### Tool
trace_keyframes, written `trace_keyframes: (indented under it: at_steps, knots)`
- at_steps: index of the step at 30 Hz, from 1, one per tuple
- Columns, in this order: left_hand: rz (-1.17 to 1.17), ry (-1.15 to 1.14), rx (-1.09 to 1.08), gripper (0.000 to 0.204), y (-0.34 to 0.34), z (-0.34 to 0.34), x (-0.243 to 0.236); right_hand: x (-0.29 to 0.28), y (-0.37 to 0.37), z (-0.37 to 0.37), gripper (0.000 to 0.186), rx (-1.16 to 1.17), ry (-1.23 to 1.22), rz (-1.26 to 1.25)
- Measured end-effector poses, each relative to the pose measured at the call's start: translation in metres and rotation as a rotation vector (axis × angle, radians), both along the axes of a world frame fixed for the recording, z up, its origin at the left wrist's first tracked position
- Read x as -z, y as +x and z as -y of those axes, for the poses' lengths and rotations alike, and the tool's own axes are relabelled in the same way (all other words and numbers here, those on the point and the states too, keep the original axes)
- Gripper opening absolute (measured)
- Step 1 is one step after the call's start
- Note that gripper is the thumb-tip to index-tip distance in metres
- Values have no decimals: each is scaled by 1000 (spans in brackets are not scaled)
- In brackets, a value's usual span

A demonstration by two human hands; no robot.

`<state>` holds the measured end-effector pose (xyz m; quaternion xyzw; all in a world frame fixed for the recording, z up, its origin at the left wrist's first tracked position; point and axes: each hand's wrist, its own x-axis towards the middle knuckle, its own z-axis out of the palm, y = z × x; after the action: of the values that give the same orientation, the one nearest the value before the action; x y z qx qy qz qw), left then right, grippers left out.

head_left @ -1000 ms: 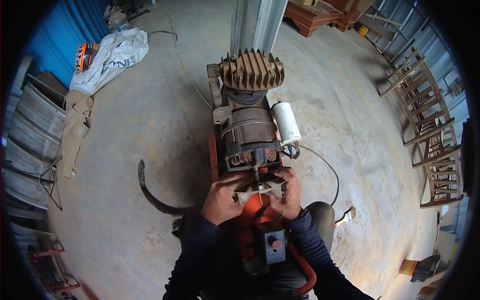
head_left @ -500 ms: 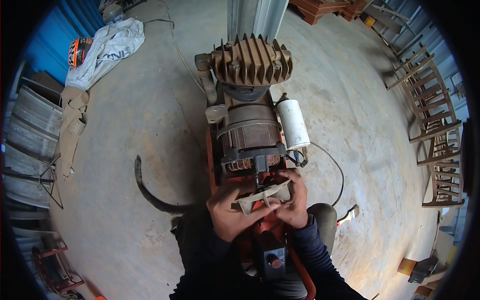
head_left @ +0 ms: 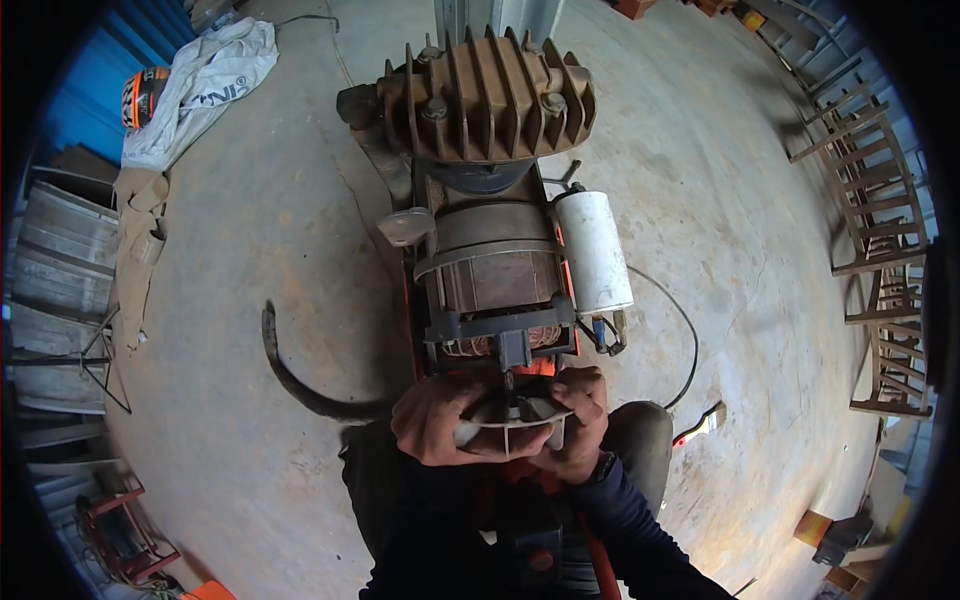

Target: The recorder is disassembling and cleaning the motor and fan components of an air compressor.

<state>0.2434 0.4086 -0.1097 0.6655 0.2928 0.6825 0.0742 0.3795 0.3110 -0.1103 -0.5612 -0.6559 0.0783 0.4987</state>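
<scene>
A rusty air compressor stands on the concrete floor, with a finned cylinder head (head_left: 487,95) at the far end and an open electric motor (head_left: 495,285) with copper windings nearer me. A white cylindrical capacitor (head_left: 594,250) is fixed to the motor's right side. At the motor's near end a white plastic fan (head_left: 512,425) sits against the shaft. My left hand (head_left: 437,420) grips the fan's left side and my right hand (head_left: 580,420) grips its right side. Both sleeves are dark blue.
A black curved hose (head_left: 300,385) lies on the floor at the left. A thin cable (head_left: 680,330) loops to the right. A white sack (head_left: 205,85) and an orange object (head_left: 140,95) lie at the back left. Metal chair frames (head_left: 880,230) stand along the right.
The view has drawn closer to the compressor, which now looks larger. Both hands stay on the white fan, now held square against the motor's near end.
</scene>
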Motion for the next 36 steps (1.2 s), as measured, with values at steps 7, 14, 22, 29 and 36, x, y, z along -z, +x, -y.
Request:
trace_keyframes:
  at_steps: [7,14,22,29,36]
  knots:
    - [90,-49,-84,58,10,10,10,-25,23,-9,65,-174,-142,121]
    - [-42,-37,-103,60,4,7,-5,-6,4,-8,55,-103,-8,-149]
    - [160,58,-300,62,24,11,15,12,-7,-30,55,113,309,-112]
    - [79,8,-197,59,11,13,9,-1,-14,-25,50,208,180,-143]
    - [149,-66,-254,57,20,7,4,-14,-26,-30,51,338,97,-90]
